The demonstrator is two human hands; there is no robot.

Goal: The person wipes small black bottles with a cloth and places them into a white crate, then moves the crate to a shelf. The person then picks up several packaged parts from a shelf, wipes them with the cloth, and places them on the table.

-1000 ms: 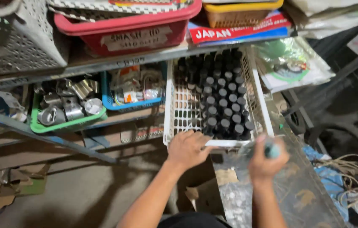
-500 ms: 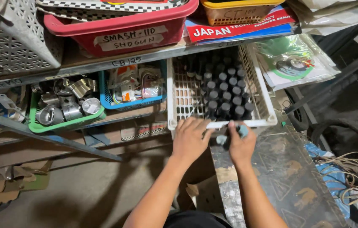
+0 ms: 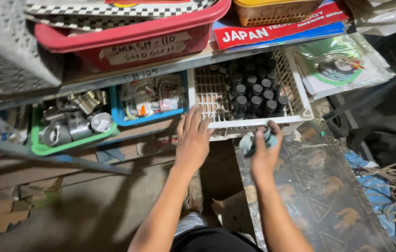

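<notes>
Pushed further back onto its shelf now, the white slotted basket (image 3: 296, 93) carries upright black cylinders. Left hand (image 3: 192, 140) lies flat, fingers spread, against the basket's front rim. Right hand (image 3: 264, 156), just below that rim, grips a small pale-blue object (image 3: 249, 143).

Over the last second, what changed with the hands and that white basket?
The right hand, holding a small bluish thing, moved up to the white basket's front edge. The left hand stayed on that edge. The black cylinders inside stayed put.
</notes>
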